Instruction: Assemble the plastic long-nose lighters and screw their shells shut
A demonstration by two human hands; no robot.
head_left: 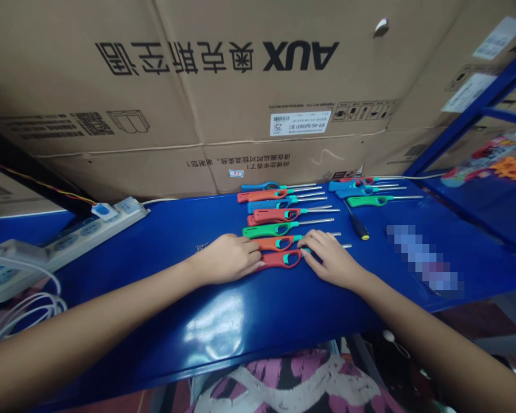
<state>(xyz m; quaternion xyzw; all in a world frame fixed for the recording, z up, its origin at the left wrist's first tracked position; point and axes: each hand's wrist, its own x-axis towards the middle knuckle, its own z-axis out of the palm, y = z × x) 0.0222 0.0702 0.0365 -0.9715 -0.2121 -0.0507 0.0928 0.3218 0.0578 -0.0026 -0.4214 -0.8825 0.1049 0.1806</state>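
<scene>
Several long-necked gas lighters lie in a column on the blue shelf, handles left and metal necks right. The nearest is a red lighter [281, 260] with a turquoise trigger. At its handle end, my left hand [230, 259] has its fingers closed together on it. My right hand [332, 261] pinches around its neck end, thumb and fingers hiding part of the neck. An orange lighter [277, 244] lies just behind, close to the fingertips of both hands. Beyond that come a green lighter [266, 230] and more red, blue and orange ones.
A second group of lighters, with a green lighter [367, 201] nearest, lies back right beside a screwdriver [359, 226]. A power strip [64, 244] with cables stands at left. A large cardboard box [223, 120] backs the blue shelf [155, 338]. A blurred-out item [425, 258] lies right.
</scene>
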